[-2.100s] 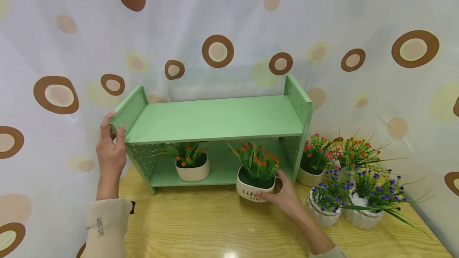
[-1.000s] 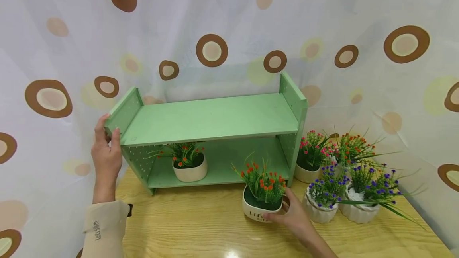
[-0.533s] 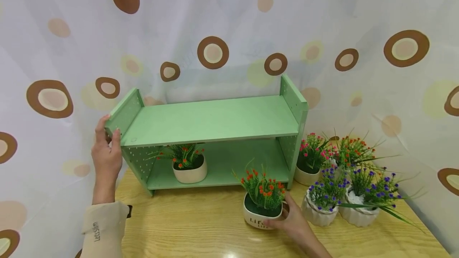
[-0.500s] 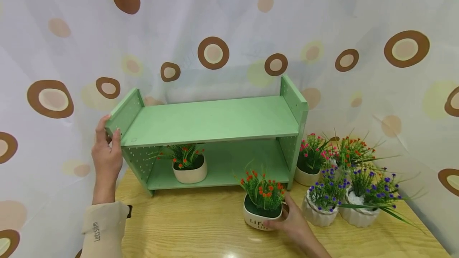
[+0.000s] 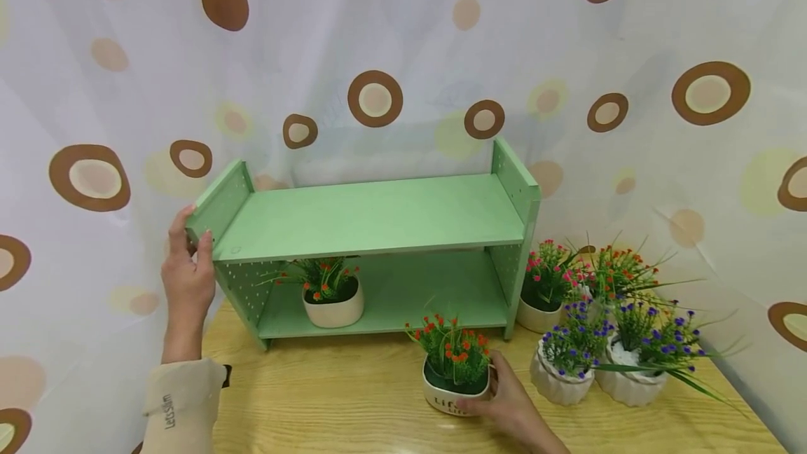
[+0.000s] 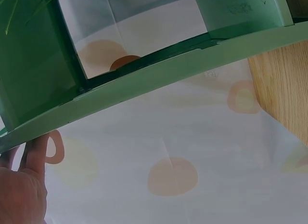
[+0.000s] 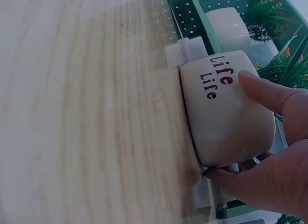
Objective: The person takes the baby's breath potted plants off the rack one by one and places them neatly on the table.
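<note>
A two-tier green shelf (image 5: 378, 216) stands on the wooden table (image 5: 328, 405). At its upper left end my left hand (image 5: 188, 272) grips the side panel; the left wrist view shows the fingers (image 6: 36, 154) against the shelf's edge. My right hand (image 5: 507, 405) holds a flowerpot (image 5: 455, 398) in front of the shelf, thumb on its lettered face and fingers around the side. The white pot bears the word "Life" (image 7: 222, 72) and carries orange-red artificial flowers (image 5: 457, 349). It is upright, on or just above the table. A similar flowerpot (image 5: 334, 310) sits on the lower tier's left.
Right of the shelf, several potted flowers cluster: a pink one (image 5: 540, 314), a red one (image 5: 618, 272) and two purple ones in fluted white pots (image 5: 561, 380). Long leaves (image 5: 681, 373) stick out rightward. A patterned curtain (image 5: 429, 33) hangs behind.
My right hand has brought the lettered flowerpot from the lower tier's front edge nearer to me, first rightward, then slightly left. My left hand keeps its grip on the shelf.
</note>
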The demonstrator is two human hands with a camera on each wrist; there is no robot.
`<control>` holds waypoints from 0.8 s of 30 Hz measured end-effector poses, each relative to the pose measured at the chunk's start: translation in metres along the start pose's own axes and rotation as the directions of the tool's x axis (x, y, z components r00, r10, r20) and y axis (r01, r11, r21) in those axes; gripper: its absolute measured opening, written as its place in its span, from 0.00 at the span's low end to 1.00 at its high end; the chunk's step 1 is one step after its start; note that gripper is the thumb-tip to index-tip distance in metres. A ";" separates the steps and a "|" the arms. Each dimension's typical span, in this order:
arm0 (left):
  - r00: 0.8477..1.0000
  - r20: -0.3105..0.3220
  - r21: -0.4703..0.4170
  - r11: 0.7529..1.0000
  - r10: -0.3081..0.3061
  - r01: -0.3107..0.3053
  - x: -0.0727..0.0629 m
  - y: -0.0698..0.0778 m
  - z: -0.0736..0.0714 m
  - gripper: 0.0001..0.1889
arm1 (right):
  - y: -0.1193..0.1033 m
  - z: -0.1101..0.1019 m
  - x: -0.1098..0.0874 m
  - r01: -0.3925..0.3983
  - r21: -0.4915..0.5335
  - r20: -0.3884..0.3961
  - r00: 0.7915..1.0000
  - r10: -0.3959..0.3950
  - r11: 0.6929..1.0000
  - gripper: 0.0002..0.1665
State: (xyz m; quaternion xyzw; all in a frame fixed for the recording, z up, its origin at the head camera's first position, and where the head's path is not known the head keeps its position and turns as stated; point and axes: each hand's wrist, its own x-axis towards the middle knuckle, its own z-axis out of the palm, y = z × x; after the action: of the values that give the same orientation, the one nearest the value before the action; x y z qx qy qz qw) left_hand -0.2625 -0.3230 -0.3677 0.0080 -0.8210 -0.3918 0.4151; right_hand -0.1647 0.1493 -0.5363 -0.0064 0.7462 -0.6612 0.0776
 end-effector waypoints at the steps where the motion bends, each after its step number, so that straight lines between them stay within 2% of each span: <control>1: 1.000 -0.001 0.003 1.000 0.000 0.000 0.000 0.000 0.000 0.25 | 0.000 0.000 0.000 -0.003 0.000 0.003 1.000 0.003 1.000 0.61; 14: 1.000 0.002 0.000 1.000 0.001 -0.001 0.001 0.000 0.000 0.25 | 0.000 -0.001 -0.001 -0.032 -0.035 0.006 0.999 0.032 0.999 0.64; 24: 1.000 0.003 0.002 1.000 -0.001 0.001 0.002 0.000 0.000 0.25 | 0.000 0.001 -0.002 -0.006 -0.057 -0.004 1.000 0.006 0.998 0.64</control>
State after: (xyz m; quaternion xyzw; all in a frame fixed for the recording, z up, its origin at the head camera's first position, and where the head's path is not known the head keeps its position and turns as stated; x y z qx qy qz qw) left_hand -0.2635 -0.3237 -0.3665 0.0082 -0.8220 -0.3911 0.4138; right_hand -0.1631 0.1489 -0.5358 -0.0053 0.7648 -0.6395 0.0779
